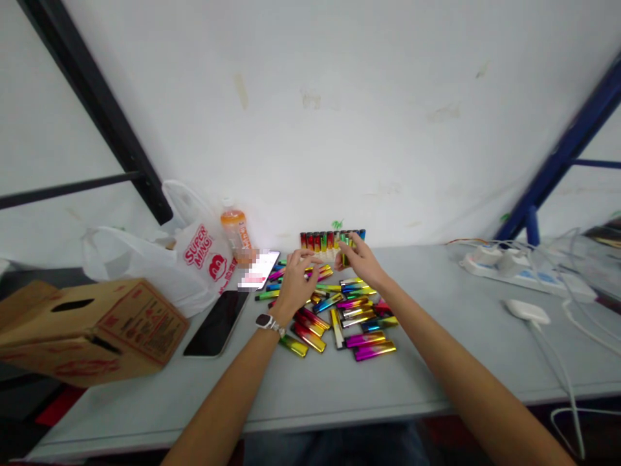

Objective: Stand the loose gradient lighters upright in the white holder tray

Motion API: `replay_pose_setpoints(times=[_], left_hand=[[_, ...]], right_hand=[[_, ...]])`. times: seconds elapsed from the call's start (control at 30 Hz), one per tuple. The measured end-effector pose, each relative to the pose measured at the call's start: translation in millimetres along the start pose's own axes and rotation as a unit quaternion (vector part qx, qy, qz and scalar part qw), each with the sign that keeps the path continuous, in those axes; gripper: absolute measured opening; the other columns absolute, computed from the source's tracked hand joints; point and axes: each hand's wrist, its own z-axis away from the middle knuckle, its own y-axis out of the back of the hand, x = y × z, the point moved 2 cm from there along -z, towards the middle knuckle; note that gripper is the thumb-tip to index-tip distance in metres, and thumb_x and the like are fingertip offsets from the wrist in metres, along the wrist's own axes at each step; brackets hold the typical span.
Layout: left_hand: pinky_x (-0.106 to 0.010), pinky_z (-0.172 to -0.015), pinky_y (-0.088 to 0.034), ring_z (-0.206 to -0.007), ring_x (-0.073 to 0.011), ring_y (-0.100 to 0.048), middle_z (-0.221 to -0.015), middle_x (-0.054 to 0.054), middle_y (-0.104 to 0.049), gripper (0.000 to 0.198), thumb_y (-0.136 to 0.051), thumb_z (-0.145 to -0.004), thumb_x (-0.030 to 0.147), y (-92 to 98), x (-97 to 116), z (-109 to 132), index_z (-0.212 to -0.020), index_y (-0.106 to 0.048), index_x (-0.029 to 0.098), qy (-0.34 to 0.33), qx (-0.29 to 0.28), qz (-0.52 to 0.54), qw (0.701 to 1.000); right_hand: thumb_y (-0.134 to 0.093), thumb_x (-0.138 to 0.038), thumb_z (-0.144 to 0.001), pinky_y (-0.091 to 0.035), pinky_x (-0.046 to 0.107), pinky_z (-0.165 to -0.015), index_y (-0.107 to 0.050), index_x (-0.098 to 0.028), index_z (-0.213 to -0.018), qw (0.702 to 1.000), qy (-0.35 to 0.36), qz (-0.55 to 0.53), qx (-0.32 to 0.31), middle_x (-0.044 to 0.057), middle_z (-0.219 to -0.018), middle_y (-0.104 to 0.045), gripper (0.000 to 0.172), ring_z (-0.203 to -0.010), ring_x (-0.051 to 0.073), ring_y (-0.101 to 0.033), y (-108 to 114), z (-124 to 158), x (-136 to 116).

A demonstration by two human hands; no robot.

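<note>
so loose lighters [356, 302] are scattered mid-table [466, 298], with a row of lighters [317, 241] lined up behind them by the wall [339, 162]. left of the pile: first phone [217, 323] nearer the front, second phone [266, 270] behind it, bottle [235, 228] just behind that. bag [182, 275] left of the bottle, box [140, 317] in front of the bag. power strip [536, 277] over right, cabled gadget [526, 311] in front of it

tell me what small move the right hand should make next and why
I'd probably have the right hand settle the shiny yellow-gold lighter it seems to hold into the upright row of metallic multicoloured lighters, since the hand is right at that row, while many similar loose lighters lie on the grey table.
</note>
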Motion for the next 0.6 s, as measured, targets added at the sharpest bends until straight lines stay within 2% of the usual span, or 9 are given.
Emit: replay_pose_setpoints(times=[0.03,0.1,0.2,0.27,0.37,0.6], left_hand=[[-0.046,-0.102,-0.045,-0.11,-0.0236,-0.055,-0.111,-0.008,-0.059,0.016,-0.053,-0.092,0.016,1.0,2,-1,-0.097,-0.068,0.021,-0.004,0.001,0.004,1.0],[-0.045,-0.101,-0.046,-0.109,-0.023,-0.055,-0.111,-0.007,-0.06,0.016,-0.053,-0.092,0.016,2.1,7,-2,-0.097,-0.067,0.021,-0.013,-0.001,0.013,1.0],[-0.044,-0.099,-0.047,-0.108,-0.0225,-0.055,-0.11,-0.007,-0.06,0.016,-0.054,-0.092,0.015,1.3,13,-2,-0.098,-0.068,0.021,-0.02,-0.009,0.026,0.999],[-0.043,-0.099,-0.047,-0.108,-0.0222,-0.055,-0.109,-0.006,-0.06,0.016,-0.054,-0.091,0.015,-1.5,15,0,-0.097,-0.068,0.021,-0.022,-0.018,0.031,0.999],[-0.042,-0.098,-0.048,-0.106,-0.0215,-0.056,-0.107,-0.006,-0.06,0.015,-0.055,-0.091,0.014,-7.7,16,3,-0.096,-0.068,0.021,-0.027,-0.038,0.035,0.998],[-0.041,-0.098,-0.048,-0.105,-0.021,-0.056,-0.106,-0.006,-0.061,0.016,-0.053,-0.091,0.014,-13.0,16,6,-0.096,-0.068,0.02,-0.033,-0.054,0.038,0.997]], right_hand=[[-0.062,-0.058,-0.081,-0.042,0.024,-0.048,-0.043,-0.027,-0.103,0.998,-0.029,-0.049,0.018,-0.009,-0.059,-0.055,0.042,-0.048,0.013,-0.053,-7,6,-2],[-0.064,-0.061,-0.078,-0.028,0.019,-0.039,-0.047,-0.027,-0.101,0.985,-0.084,-0.143,0.039,-0.012,-0.054,-0.045,0.045,-0.038,0.007,-0.035,-18,17,-3],[-0.052,-0.073,-0.079,-0.012,0.019,-0.037,-0.051,-0.022,-0.082,0.962,-0.156,-0.224,0.009,-0.012,-0.048,-0.031,0.051,-0.036,0.005,-0.017,-28,26,2],[-0.047,-0.079,-0.078,-0.008,0.02,-0.037,-0.046,-0.021,-0.067,0.955,-0.191,-0.228,0.005,-0.011,-0.045,-0.024,0.059,-0.037,0.005,-0.014,-29,31,6],[-0.047,-0.081,-0.077,-0.006,0.021,-0.038,-0.035,-0.022,-0.054,0.957,-0.206,-0.198,0.041,-0.01,-0.043,-0.019,0.064,-0.037,0.005,-0.013,-25,35,11],[-0.035,-0.075,-0.084,-0.008,0.022,-0.036,-0.028,-0.024,-0.051,0.967,-0.193,-0.153,0.058,-0.008,-0.042,-0.019,0.062,-0.036,0.006,-0.012,-20,33,18]])
